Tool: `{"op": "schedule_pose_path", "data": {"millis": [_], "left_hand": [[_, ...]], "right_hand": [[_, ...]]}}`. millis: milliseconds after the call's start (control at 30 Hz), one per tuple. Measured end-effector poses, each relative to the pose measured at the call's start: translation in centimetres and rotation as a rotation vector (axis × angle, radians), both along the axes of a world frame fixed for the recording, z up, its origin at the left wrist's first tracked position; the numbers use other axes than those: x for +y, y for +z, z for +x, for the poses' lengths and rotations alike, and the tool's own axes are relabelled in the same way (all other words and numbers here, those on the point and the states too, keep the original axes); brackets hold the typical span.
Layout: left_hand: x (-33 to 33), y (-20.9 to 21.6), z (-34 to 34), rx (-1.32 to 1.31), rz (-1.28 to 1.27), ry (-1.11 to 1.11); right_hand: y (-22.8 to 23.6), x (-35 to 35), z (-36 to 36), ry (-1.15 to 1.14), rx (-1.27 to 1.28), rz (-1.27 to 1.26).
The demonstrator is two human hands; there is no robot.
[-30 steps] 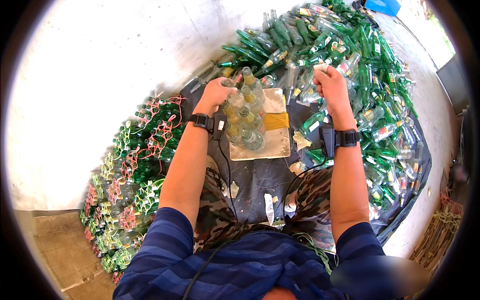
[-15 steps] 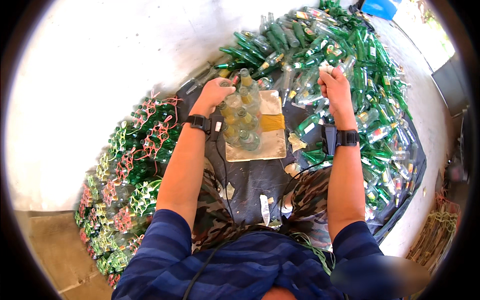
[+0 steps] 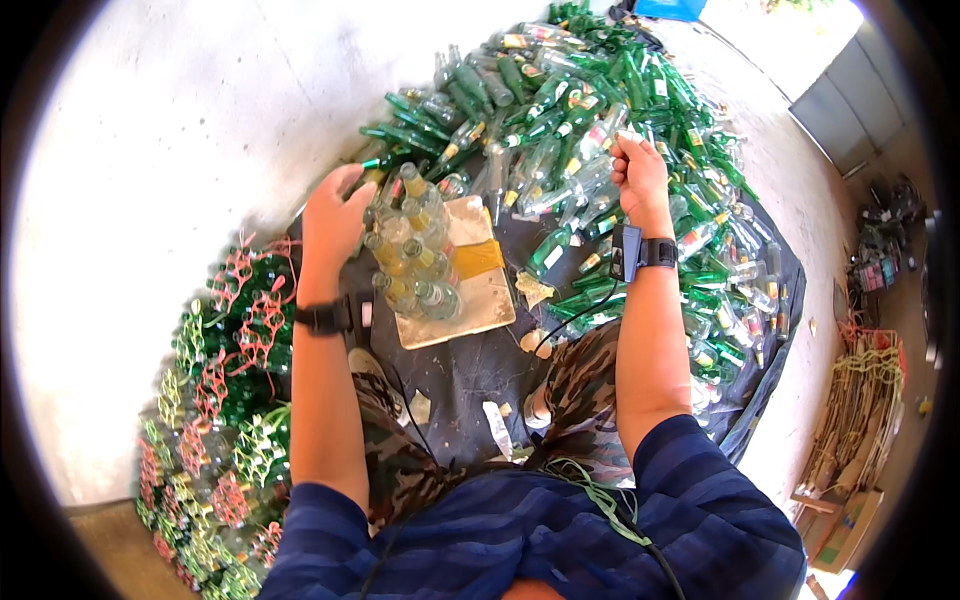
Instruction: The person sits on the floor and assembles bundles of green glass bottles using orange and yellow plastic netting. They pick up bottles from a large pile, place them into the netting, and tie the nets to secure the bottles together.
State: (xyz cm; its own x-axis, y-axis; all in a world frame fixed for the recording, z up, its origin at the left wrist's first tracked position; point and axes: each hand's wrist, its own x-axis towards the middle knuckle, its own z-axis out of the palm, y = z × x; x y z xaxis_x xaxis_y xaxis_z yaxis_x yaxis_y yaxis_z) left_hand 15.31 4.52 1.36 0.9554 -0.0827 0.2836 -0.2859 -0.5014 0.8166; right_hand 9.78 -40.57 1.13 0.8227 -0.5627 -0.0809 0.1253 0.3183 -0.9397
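Note:
My left hand is held at the left of a cluster of glass bottles, its thumb and fingers apart and nothing seen in them. A green bottle neck lies just beyond its fingertips. The clustered bottles stand upright and close together on a pale, worn board with a yellow band across it. Over the pile of loose bottles on the right, my right hand is closed, fingertips pinched together. Something small and pale may be at the fingertips, but I cannot make it out.
Bottles bundled with pink and yellow-green ties stand at the left by a white wall. A dark sheet lies under the board, with pale scraps on it. Stacked flat cardboard leans at the far right.
My left hand has come off the bottle tops and moved left, its fingers spreading. My right hand stays raised and closed over the pile. The whole view has turned and shifted.

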Motion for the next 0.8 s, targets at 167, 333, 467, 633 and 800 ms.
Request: {"op": "schedule_pose_path", "data": {"millis": [167, 333, 467, 633, 800], "left_hand": [[-0.1, 1.9, -3.7, -0.041, -0.065, 0.093], [0.7, 0.2, -3.4, -0.094, 0.055, 0.163], [1.3, -0.1, -2.3, -0.135, -0.021, 0.141], [1.7, 0.4, -2.3, -0.149, -0.043, 0.167], [2.0, 0.8, -2.4, -0.127, -0.051, 0.170]], "right_hand": [[-0.8, -1.5, -0.5, -0.045, 0.043, 0.000], [-1.6, -1.9, -0.5, -0.046, 0.093, -0.014], [-2.2, -1.6, 0.2, -0.050, 0.119, -0.009], [-2.6, -0.4, 0.9, 0.011, 0.131, -0.048], [-3.1, 0.9, 1.0, 0.055, 0.182, -0.102]]}}
